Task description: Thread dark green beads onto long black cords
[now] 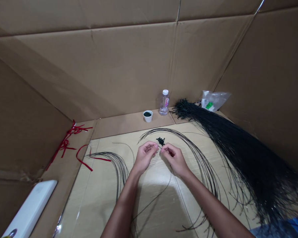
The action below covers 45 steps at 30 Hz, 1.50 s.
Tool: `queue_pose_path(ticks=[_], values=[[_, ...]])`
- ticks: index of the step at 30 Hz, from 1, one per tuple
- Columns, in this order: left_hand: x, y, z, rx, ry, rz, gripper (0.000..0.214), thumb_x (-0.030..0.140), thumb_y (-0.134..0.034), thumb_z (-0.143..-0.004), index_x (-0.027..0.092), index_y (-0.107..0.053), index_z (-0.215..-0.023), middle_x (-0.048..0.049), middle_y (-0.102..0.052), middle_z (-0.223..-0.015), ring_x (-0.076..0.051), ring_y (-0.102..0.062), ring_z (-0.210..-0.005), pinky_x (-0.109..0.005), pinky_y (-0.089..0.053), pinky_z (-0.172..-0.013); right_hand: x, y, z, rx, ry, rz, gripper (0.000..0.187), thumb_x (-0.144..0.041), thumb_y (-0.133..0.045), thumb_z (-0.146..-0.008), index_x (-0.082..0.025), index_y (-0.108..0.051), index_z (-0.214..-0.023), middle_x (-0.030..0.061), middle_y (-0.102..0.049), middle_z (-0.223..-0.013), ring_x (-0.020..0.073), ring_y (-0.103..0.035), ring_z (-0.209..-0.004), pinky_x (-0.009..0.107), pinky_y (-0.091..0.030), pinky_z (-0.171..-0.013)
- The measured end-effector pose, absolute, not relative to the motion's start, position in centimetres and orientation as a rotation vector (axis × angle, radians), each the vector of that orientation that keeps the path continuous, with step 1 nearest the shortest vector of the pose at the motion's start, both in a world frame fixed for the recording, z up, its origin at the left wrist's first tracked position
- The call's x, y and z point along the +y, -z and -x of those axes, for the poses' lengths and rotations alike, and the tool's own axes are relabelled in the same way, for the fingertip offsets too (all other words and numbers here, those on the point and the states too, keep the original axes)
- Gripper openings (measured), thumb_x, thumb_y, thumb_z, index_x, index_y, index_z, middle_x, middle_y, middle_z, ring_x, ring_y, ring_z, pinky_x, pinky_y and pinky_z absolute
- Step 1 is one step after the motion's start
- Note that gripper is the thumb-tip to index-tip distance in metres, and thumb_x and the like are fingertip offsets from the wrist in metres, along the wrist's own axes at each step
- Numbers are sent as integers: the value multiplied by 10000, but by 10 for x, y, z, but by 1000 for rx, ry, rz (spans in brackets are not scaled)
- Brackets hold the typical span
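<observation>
Both my hands meet over the middle of a pale wooden board (101, 198). My left hand (145, 156) is curled, its fingertips pinched together. My right hand (173, 158) is pinched too, fingertip to fingertip with the left. A thin black cord (161, 190) runs down from between them toward me. A small heap of dark beads (160, 141) lies just beyond the fingertips. What sits in the pinch itself is too small to make out.
A thick bundle of black cords (238, 145) fans out at right. Smaller cord bunches (119, 165) curve left and another arc (201, 155) lies right of my hands. At the back stand a white cup (147, 116), a water bottle (164, 102), a plastic bag (213, 100). Red ribbons (72, 138) and a white device (29, 210) lie left. Cardboard walls surround.
</observation>
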State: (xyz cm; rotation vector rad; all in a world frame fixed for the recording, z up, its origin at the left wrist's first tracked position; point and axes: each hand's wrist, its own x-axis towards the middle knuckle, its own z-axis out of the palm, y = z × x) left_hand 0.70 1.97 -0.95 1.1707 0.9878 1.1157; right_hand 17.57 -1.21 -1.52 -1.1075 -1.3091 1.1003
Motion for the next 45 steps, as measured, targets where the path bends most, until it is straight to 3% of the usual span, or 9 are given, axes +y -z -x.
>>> queue_pose_path(ticks=[13,21,29,45], values=[[17,8,-6,981,-1091,-1229,330,483,-850,-862,169,-760,-904,-43,-730,-841,-145,-619,-718,-263,-489,-684,-13,12,-175,-1341,-1078,1118,220,-378,-653,-967,-201,-686,-841,-4,-600,-738,159,-470,-655,287,-357,-619],[16,7,-5,993,-1063,-1391,255,423,-817,-904,184,-819,-994,-95,-807,-992,-223,-732,-910,-324,-557,-832,-13,14,-174,-1354,-1030,1142,214,-337,-638,-971,-208,-648,-800,-27,-534,-699,159,-446,-649,287,-338,-616],[10,-19,5,1091,-986,-1970,143,292,-694,-984,232,-815,-937,-53,-749,-850,-194,-650,-754,-304,-485,-721,-16,5,-177,-1612,-807,1185,243,-280,-555,-1029,-224,-624,-803,0,-580,-752,182,-519,-689,308,-364,-647],[1,-19,-2,1143,-1149,-2017,135,287,-686,-970,247,-794,-901,-50,-726,-806,-210,-635,-740,-330,-477,-721,-18,-2,-179,-1688,-837,1062,267,-331,-526,-1087,-237,-700,-908,36,-654,-842,216,-598,-775,330,-430,-726]])
